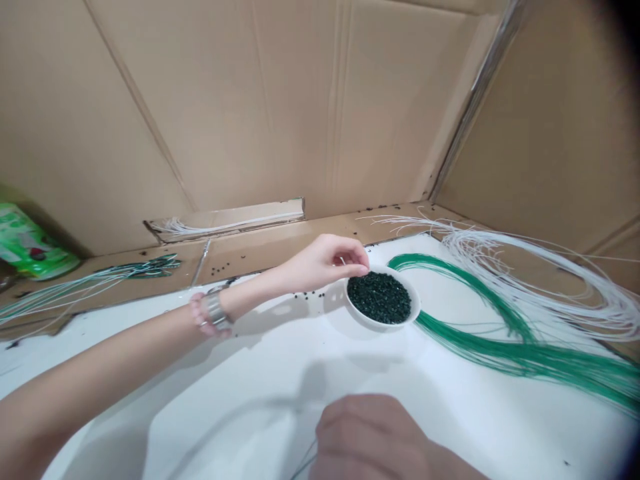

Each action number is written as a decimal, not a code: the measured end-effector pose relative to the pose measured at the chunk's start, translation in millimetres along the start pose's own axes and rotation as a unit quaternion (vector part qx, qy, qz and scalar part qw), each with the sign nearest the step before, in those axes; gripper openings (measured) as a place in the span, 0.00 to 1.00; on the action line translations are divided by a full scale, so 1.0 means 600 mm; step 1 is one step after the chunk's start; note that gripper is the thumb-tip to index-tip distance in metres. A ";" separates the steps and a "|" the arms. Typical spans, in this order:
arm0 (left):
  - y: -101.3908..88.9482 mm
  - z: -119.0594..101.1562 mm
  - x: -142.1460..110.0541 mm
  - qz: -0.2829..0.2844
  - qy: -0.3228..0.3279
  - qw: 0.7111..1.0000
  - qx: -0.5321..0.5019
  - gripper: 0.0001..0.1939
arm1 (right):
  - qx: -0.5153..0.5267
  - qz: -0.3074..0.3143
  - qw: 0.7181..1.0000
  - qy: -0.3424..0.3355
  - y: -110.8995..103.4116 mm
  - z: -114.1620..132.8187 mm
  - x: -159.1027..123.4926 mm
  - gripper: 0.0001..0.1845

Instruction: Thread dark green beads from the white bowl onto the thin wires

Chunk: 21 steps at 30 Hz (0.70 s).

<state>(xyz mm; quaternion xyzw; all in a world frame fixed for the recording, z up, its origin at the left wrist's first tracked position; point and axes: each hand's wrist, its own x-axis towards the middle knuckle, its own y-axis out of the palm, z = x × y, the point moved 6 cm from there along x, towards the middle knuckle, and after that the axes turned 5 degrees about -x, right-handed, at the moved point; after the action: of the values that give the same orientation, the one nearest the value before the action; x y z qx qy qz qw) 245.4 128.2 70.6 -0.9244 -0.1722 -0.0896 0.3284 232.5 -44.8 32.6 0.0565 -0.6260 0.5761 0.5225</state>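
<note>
My left hand (339, 261) reaches over the left rim of a white bowl (383, 327), its thumb and forefinger pinched together. Whatever lies between those fingertips is too small to make out. Shiny, dark green bead-like pieces (380, 298) fill the bowl. Low in the view, my right hand (370, 437) is curled into a fist, back of the hand toward me. A thin dark green wire (304, 461) comes out at the fist's left side; its other end is out of sight. Just right of the bowl lies a looped bundle of green wires (480, 347).
A coil of white wires (540, 280) lies at the right. Green and white strands with dark tips (150, 267) rest at the left, near a green container (33, 243). White strands (225, 228) sit in a cardboard tray (302, 209). Cardboard walls (300, 100) stand behind the white surface (240, 413).
</note>
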 end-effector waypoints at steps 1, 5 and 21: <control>-0.012 -0.008 -0.025 -0.045 -0.020 0.998 -0.039 0.08 | 0.022 -0.036 0.999 0.031 -0.011 -0.008 0.006 0.08; -0.050 -0.041 -0.152 -0.256 -0.106 0.908 -0.314 0.06 | 0.091 -0.158 0.968 0.170 -0.049 -0.038 0.028 0.09; -0.081 -0.244 -0.333 -0.341 0.124 0.782 -0.507 0.03 | 0.153 -0.158 0.972 0.088 -0.084 0.144 0.295 0.07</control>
<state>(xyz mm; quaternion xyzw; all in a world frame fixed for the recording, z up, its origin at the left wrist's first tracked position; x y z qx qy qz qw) 34.6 18.3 155.4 -0.8196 -0.3634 -0.3842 -0.2207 136.4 -34.7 211.4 0.1829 -0.4653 0.5780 0.6450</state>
